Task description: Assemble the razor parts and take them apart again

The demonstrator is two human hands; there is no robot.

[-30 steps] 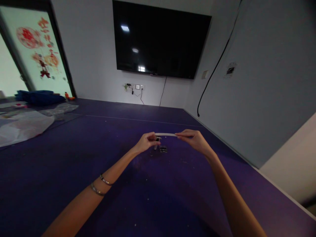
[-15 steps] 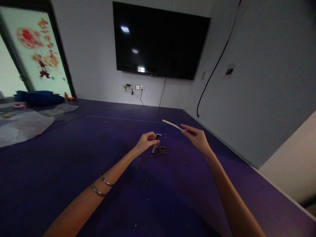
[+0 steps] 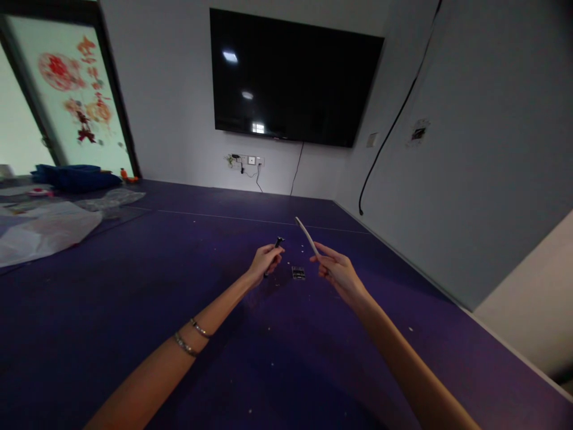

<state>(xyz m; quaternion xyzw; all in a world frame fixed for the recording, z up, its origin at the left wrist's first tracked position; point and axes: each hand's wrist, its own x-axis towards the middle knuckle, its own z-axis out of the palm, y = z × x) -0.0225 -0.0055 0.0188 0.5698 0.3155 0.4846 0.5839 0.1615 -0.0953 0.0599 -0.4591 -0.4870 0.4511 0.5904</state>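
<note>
My left hand (image 3: 265, 263), wearing two bracelets on the forearm, is closed around a dark razor-like tool (image 3: 279, 241). Its short T-shaped head sticks out above the fingers, and most of the handle is hidden in the hand. A pale, slender, slightly curved stick (image 3: 305, 234) is pinched at its lower end by my right hand (image 3: 335, 269), tilted up and to the left. Tool and stick are apart. Between and below the hands, a small dark square piece (image 3: 298, 273) with lighter markings lies on the purple surface (image 3: 215, 358).
White flakes (image 3: 410, 329) are scattered over the surface. At far left lie a white plastic sheet (image 3: 54, 230), clear wrapping (image 3: 114, 198) and a blue cloth heap (image 3: 76, 177). A black cable (image 3: 385, 134) hangs along the right wall; a television (image 3: 295, 77) is mounted ahead.
My right hand has moved left and slightly down, and the stick now points more steeply upward. The left hand has turned the tool, hiding more of its handle.
</note>
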